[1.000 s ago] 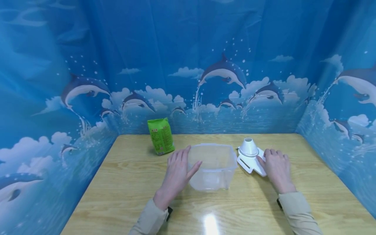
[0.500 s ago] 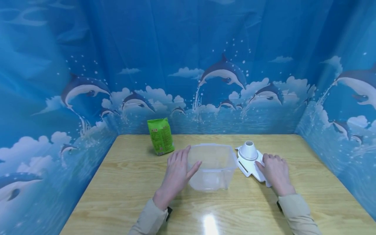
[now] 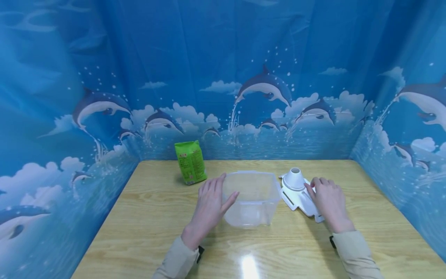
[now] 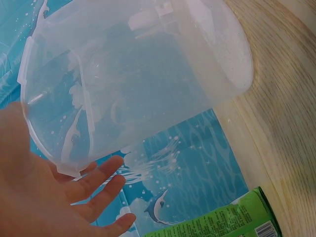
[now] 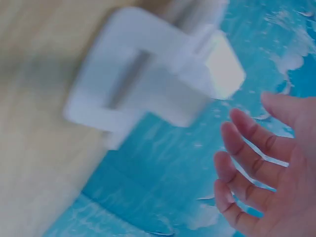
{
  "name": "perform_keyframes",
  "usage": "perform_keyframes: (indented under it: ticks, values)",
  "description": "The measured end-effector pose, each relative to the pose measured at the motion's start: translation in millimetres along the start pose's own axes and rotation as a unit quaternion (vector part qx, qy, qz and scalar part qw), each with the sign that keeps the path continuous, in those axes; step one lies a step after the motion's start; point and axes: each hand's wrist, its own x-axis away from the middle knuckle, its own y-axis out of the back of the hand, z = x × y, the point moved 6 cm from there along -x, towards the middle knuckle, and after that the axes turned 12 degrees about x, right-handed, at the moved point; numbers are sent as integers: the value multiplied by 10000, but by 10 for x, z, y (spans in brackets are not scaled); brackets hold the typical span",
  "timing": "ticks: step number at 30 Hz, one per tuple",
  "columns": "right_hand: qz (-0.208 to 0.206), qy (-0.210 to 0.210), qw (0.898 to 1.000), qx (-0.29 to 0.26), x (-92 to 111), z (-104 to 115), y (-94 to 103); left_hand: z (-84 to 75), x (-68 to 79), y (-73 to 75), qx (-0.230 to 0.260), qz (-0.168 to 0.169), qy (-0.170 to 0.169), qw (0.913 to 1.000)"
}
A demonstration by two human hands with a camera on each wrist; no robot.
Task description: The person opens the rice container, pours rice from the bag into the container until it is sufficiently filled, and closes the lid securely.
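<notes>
My left hand (image 3: 210, 199) lies along the left side of a translucent plastic box (image 3: 249, 213), its thumb spread over the rim. In the left wrist view its fingers (image 4: 101, 195) extend loosely beside the box wall. To the right of the box lies a white plastic lid (image 3: 301, 199) with slotted side flaps and a cone-shaped spout (image 3: 294, 179) standing up. My right hand (image 3: 329, 199) hovers at the lid's right side, fingers loosely bent. In the right wrist view a gap shows between these fingers (image 5: 247, 170) and the lid, which is blurred.
A green printed bag (image 3: 191, 162) stands at the back left of the wooden table (image 3: 146, 232). Blue curtains (image 3: 223, 58) with dolphins close off the back and both sides.
The lid has turned on the table, its near end swinging toward me and to the right. The right hand has then lifted slightly off it. The left hand and box have stayed put.
</notes>
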Motion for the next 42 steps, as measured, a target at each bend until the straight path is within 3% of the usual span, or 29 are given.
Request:
perform_keyframes:
  ticks: [6,12,20,30,42]
  values:
    - [-706,228,9965,-386,-161,231,361,4,-3,-7,-19,-14,9,10000]
    - [-918,610,9890,-983,-283,558,658,-7,0,-14,-42,-30,-58,10000]
    - [-433,1200,9820,-1396,-262,933,683,-17,-6,-46,38,41,-79,10000]
    - [802,1394,9775,-1367,-152,1159,503,-31,-4,-57,68,30,-131,9999]
    - [931,1399,9800,-1064,-154,1231,479,-20,0,-11,60,-115,-185,9997]
